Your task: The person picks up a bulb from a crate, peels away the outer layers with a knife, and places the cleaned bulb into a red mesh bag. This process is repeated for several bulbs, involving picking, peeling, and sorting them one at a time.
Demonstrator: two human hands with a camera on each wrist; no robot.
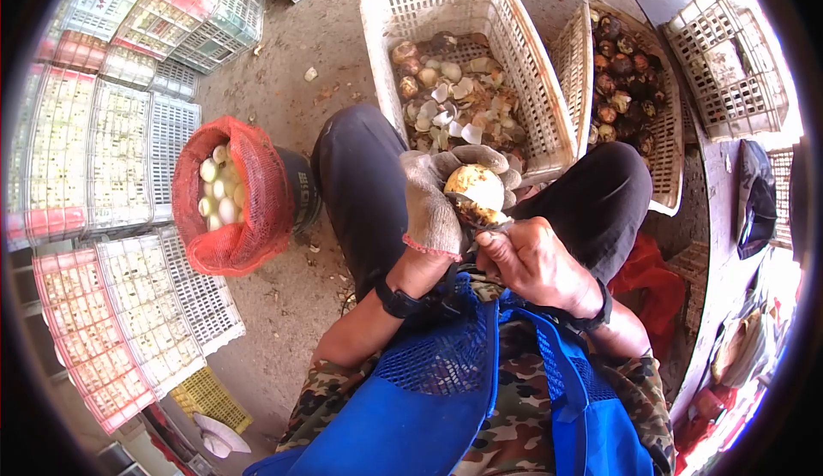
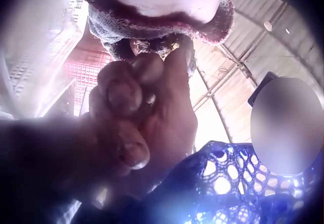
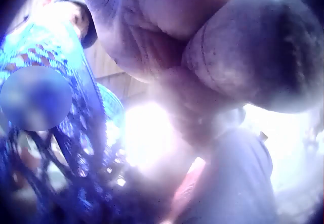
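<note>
My gloved left hand cups a round pale bulb with brown patches, its fingers around the far side. Against the bulb's near edge is my bare right hand, fingers curled and thumb at a strip of dark peel; whether it also holds a tool is hidden. The left wrist view shows the curled right hand below the glove cuff. Large and blurred in the right wrist view is the right hand.
Ahead, a white crate contains bulbs and peel scraps. Another crate of dark bulbs stands to its right. On the left, a red mesh bag lines a bucket of pale bulbs, beside stacked crates. A ledge runs along the right.
</note>
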